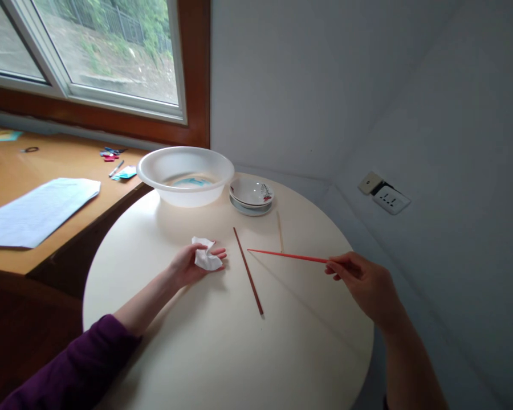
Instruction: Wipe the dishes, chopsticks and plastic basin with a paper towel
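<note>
A crumpled white tissue point(208, 256) rests across the palm and fingers of my left hand point(190, 263), pinned by the thumb, with the palm turned up. My right hand point(363, 282) pinches one end of a red chopstick point(288, 255), which points left above the tabletop. Between the two hands, a brown chopstick point(248, 273) lies slantwise on the round white table point(222, 353). Beyond the red chopstick is a thin pale wooden stick point(279, 230).
At the table's back stand a translucent white basin point(183, 196) and a patterned bowl point(252, 192) stacked on another dish point(250, 209). On the left, a wooden desk point(60, 154) carries white paper point(43, 210) and small items. A wall socket point(391, 199) is at right.
</note>
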{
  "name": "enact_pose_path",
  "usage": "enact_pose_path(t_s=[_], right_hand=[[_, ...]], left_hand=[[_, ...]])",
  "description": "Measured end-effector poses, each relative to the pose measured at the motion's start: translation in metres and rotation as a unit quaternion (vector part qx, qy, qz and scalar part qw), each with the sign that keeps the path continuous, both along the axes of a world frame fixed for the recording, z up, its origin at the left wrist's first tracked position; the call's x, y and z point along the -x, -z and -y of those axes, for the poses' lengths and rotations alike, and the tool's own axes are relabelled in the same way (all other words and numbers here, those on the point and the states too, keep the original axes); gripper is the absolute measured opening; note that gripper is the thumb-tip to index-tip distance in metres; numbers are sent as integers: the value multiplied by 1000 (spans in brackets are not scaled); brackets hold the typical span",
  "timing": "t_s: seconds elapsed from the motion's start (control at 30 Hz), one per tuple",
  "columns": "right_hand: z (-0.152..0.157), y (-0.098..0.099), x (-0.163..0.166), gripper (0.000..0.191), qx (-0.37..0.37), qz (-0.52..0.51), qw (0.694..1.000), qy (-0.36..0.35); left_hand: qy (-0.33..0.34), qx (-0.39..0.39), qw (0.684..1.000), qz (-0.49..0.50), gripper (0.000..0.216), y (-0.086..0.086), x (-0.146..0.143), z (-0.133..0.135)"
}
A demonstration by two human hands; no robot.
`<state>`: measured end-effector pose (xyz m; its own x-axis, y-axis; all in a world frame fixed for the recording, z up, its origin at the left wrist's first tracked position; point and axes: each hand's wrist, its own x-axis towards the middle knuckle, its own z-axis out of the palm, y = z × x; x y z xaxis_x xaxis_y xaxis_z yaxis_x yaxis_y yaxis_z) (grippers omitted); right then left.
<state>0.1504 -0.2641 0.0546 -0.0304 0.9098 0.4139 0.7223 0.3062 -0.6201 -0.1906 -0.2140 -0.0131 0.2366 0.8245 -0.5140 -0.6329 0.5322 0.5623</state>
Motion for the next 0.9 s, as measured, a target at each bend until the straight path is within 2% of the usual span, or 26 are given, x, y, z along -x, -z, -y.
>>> enact_pose_path(t_s=[0.1, 0.2, 0.27, 0.43, 0.53, 0.63, 0.7, 0.83, 0.87, 0.9], right_hand=[[11, 7, 2, 24, -58, -91, 993, 56], [13, 11, 25, 20, -115, -217, 965, 98], [12, 15, 53, 19, -120, -292, 945, 79], [6, 40, 137, 16, -56, -377, 923, -49], [1, 60, 167, 13, -52, -334, 939, -67], [-3, 74, 174, 11, -86, -225, 968, -72], [-4, 79, 172, 12, -118, -149, 979, -76], [-1, 84, 172, 17, -142, -51, 985, -84], [0, 85, 174, 17, -138, -37, 986, -89], [1, 86, 176, 17, -132, -26, 986, -96]], left_hand=[[-28, 5, 999, 19, 63, -1, 0, -2], [-48, 0, 998, 31, 73, 1, -4, -5], [-52, -15, 998, 41, 73, 3, -9, -7], [-62, -57, 996, 40, 65, 0, -24, -3], [-45, -84, 995, 42, 63, -6, -27, 5], [-36, -92, 993, 70, 61, -11, -26, 10], [-41, -79, 991, 100, 51, -14, -24, 12], [-53, -74, 983, 161, 12, -15, -25, 10], [-58, -82, 980, 174, 13, -14, -25, 10], [-63, -90, 977, 184, 22, -13, -25, 9]])
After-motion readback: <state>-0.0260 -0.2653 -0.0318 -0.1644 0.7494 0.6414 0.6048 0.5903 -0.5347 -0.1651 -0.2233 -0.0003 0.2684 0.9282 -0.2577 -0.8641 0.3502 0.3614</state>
